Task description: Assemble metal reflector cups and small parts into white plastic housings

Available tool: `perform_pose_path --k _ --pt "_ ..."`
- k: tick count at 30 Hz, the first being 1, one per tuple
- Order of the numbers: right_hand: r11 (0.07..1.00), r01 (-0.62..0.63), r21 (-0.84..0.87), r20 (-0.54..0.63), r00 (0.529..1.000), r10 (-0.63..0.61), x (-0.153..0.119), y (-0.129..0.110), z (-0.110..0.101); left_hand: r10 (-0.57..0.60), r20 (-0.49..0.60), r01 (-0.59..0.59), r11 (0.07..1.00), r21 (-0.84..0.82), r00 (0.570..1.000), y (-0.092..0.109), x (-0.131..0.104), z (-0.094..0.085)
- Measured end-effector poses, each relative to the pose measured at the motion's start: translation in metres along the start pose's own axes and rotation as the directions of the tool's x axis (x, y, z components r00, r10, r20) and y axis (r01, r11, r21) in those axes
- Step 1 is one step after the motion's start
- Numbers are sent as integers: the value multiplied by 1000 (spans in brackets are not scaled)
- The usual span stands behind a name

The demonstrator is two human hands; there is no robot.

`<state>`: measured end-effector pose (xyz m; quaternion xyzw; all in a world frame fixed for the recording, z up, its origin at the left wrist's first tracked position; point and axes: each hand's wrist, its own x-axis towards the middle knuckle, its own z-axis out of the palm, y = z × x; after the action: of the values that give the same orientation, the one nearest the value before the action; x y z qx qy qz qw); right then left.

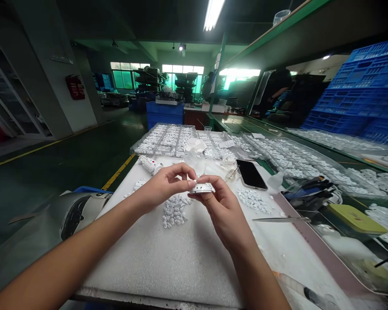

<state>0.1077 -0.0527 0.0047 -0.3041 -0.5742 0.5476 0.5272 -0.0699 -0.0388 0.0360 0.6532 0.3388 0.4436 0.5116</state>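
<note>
Over the white foam-topped table (pixel 181 271), my right hand (pixel 220 206) grips a small white curved part (pixel 203 188) with dark holes along its side. My left hand (pixel 168 185) is closed in a pinch at the part's left end, on a tiny white piece (pixel 192 183). Just below the hands lies a pile of small white pieces (pixel 175 212). Another heap of tiny white pieces (pixel 255 200) is to the right. A white part with dark dots and a red mark (pixel 149 164) lies beyond my left wrist.
Divided trays of white pieces (pixel 170 140) stand at the back. A black phone (pixel 251 174), tweezers (pixel 281 219) and a syringe (pixel 305 292) are on the right, beside a pink-edged tray (pixel 323 254) with a yellow-lidded box (pixel 357 218). Blue crates (pixel 358 90) rise behind.
</note>
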Motion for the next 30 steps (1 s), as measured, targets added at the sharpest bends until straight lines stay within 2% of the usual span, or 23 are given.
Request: perform_pose_path --k 5,9,11,18,22,30 --pt "997 49 54 -48 998 -47 0 0 4 -45 -21 43 998 -55 999 -1 -1 7" --pt "996 76 39 -53 996 -74 0 -4 6 -118 37 123 972 -200 992 -2 -2 12" --pt "996 84 32 -61 995 -82 0 -5 7 -127 51 135 966 -222 991 -2 -2 15" --pt "997 80 -4 -78 994 -80 -1 -5 7 -126 -22 123 988 -97 992 -1 -3 20" --pt "996 91 -21 -70 993 -92 -1 -5 8 -75 -52 74 997 -20 996 -3 -4 18" --pt "997 67 24 -74 995 -65 -3 -9 10 -6 -55 2 998 -62 998 -6 -2 14"
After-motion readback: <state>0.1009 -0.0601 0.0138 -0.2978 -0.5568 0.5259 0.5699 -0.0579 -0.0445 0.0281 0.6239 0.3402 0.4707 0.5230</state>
